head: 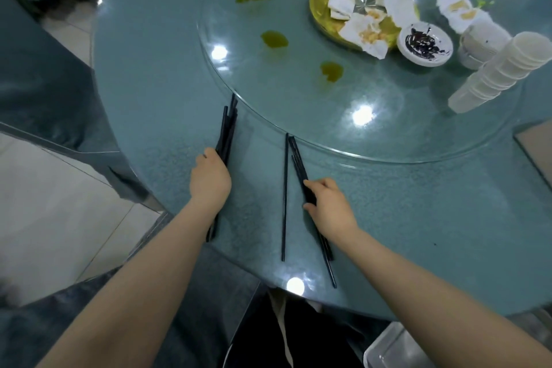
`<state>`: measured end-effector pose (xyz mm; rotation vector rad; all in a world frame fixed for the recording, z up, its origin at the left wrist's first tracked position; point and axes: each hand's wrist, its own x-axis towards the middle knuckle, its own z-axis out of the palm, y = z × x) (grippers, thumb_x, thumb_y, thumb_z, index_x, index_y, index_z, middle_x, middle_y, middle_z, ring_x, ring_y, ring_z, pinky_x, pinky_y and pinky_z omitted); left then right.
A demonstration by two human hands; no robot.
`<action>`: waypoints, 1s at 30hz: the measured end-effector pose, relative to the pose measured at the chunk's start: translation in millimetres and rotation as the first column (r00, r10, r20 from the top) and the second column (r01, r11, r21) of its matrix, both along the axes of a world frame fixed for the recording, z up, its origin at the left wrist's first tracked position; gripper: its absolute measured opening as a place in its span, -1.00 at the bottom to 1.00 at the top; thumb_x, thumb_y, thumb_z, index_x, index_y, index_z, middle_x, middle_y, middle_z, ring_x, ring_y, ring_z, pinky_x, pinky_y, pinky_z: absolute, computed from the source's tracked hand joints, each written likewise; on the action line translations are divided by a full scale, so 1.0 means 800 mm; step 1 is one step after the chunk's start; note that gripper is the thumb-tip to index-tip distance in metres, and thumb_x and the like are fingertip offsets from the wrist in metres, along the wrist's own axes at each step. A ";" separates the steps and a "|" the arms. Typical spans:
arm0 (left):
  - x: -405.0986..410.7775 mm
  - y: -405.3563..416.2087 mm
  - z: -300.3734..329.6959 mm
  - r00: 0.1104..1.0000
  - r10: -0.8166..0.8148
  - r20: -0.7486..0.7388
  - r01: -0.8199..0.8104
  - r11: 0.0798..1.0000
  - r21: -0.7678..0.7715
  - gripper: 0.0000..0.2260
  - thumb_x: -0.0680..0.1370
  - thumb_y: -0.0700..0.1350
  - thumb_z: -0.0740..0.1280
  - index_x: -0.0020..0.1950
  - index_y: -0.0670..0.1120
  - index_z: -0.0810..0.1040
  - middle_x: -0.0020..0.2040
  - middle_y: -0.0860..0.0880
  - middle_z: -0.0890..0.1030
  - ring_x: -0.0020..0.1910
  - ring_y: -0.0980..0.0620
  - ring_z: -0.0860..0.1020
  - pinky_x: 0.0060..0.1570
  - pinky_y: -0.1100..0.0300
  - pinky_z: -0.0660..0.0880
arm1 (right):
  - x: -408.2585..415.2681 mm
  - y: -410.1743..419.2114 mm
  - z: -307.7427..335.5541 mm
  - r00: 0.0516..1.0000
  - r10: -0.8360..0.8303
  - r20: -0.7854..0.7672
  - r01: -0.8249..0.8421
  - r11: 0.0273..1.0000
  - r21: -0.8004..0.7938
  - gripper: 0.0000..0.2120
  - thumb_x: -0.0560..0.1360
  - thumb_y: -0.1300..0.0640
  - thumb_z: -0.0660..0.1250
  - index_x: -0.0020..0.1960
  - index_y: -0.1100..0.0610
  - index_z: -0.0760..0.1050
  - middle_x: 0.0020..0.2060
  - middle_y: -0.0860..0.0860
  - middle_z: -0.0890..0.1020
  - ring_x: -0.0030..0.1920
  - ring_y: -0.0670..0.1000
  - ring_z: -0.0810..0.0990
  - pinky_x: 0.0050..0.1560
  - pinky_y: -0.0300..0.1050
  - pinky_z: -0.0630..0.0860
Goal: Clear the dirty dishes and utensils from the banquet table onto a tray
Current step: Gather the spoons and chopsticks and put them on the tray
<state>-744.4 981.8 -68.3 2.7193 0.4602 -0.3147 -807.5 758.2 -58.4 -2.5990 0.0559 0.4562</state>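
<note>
Round glass table (418, 218), chopsticks near its edge. Your left hand (210, 179) grips a bundle (227, 131) for carrying; your right hand (327, 203) pinches another pair (298, 158), one loose stick (285, 197) just beside it

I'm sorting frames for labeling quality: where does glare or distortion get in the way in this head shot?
Head view: bright ceiling-light glare spots dot the glass turntable and the table edge; wide-angle bending curves the table rim; the bottom-left corner is blurred; both hands, left and right, and the black chopsticks stay sharp.
</note>
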 end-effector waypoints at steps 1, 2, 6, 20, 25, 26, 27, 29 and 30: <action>-0.003 -0.004 0.000 1.000 -0.011 -0.015 0.011 1.000 0.007 -0.78 0.61 -0.29 0.13 0.24 -0.30 0.29 0.23 -0.32 0.42 0.12 -0.29 0.49 0.04 -0.03 0.41 | 0.004 0.002 0.000 1.000 -0.010 0.006 0.010 1.000 0.009 -0.50 0.51 0.21 0.32 0.43 0.13 0.33 0.21 0.08 0.42 0.15 0.10 0.50 0.19 -0.15 0.37; -0.006 -0.008 0.000 0.999 -0.023 -0.033 0.023 1.000 0.012 -0.78 0.61 -0.28 0.14 0.24 -0.30 0.29 0.23 -0.31 0.43 0.12 -0.28 0.50 0.02 -0.01 0.41 | 0.008 0.004 0.000 1.000 -0.017 0.011 0.017 1.000 0.012 -0.52 0.51 0.20 0.32 0.42 0.13 0.35 0.21 0.09 0.43 0.15 0.11 0.50 0.18 -0.13 0.38; -0.011 -0.018 0.002 0.995 -0.041 -0.093 0.034 0.996 -0.079 -0.78 0.61 -0.23 0.17 0.22 -0.29 0.31 0.20 -0.30 0.46 0.14 -0.27 0.49 0.08 -0.04 0.40 | 0.024 0.018 0.000 0.996 -0.061 0.067 0.059 0.998 0.021 -0.60 0.53 0.15 0.30 0.35 0.13 0.40 0.17 0.11 0.47 0.11 0.13 0.51 0.09 -0.10 0.41; -0.020 -0.067 0.027 0.974 0.144 -0.173 -0.203 0.895 -0.397 -0.52 0.53 -0.06 0.37 0.27 -0.28 0.26 0.21 -0.26 0.50 0.17 -0.21 0.50 0.01 0.04 0.45 | 0.030 0.043 0.002 0.998 0.048 -0.046 -0.048 0.999 0.005 -0.25 0.47 -0.21 0.30 0.48 0.18 0.18 0.22 0.11 0.35 0.25 0.12 0.36 0.25 -0.09 0.34; -0.006 -0.073 0.030 0.940 0.169 -0.295 -0.320 0.736 -0.596 -0.68 0.59 0.03 0.22 -0.01 -0.25 0.47 -0.16 -0.20 0.55 -0.10 -0.17 0.56 0.00 -0.03 0.53 | 0.026 0.046 0.004 0.993 0.088 -0.082 -0.092 0.995 -0.046 -0.02 0.32 -0.39 0.32 0.49 0.17 0.09 0.22 0.09 0.29 0.25 0.11 0.28 0.25 -0.04 0.37; -0.006 -0.073 0.031 0.928 0.181 -0.327 -0.359 0.674 -0.646 -0.70 0.60 0.02 0.21 -0.13 -0.21 0.45 -0.22 -0.17 0.52 -0.16 -0.13 0.54 0.03 -0.05 0.54 | 0.025 0.047 0.004 0.993 0.086 -0.080 -0.092 0.993 -0.068 0.01 0.29 -0.41 0.33 0.48 0.17 0.09 0.22 0.09 0.28 0.24 0.12 0.27 0.24 -0.01 0.39; -0.007 -0.073 0.032 0.914 0.190 -0.359 -0.395 0.621 -0.677 -0.71 0.60 0.01 0.21 -0.20 -0.17 0.43 -0.22 -0.17 0.50 -0.19 -0.11 0.53 0.01 -0.04 0.55 | 0.024 0.050 0.004 0.993 0.086 -0.079 -0.093 0.992 -0.091 0.03 0.27 -0.41 0.34 0.49 0.17 0.08 0.23 0.10 0.27 0.25 0.13 0.26 0.25 0.01 0.39; -0.012 -0.069 0.034 0.895 0.182 -0.408 -0.434 0.568 -0.699 -0.72 0.61 -0.01 0.21 -0.23 -0.14 0.41 -0.20 -0.17 0.51 -0.23 -0.09 0.52 -0.12 0.04 0.54 | 0.021 0.057 0.001 0.993 0.094 -0.075 -0.104 0.985 -0.138 0.04 0.31 -0.35 0.38 0.51 0.20 0.00 0.27 0.13 0.23 0.27 0.16 0.24 0.28 0.04 0.36; -0.015 -0.067 0.034 0.890 0.168 -0.424 -0.438 0.571 -0.694 -0.72 0.61 -0.01 0.20 -0.21 -0.14 0.44 -0.19 -0.17 0.54 -0.21 -0.09 0.53 -0.13 0.06 0.54 | 0.020 0.060 -0.001 0.993 0.102 -0.064 -0.111 0.980 -0.163 0.01 0.36 -0.27 0.39 0.52 0.22 -0.04 0.29 0.15 0.22 0.29 0.17 0.22 0.30 0.04 0.34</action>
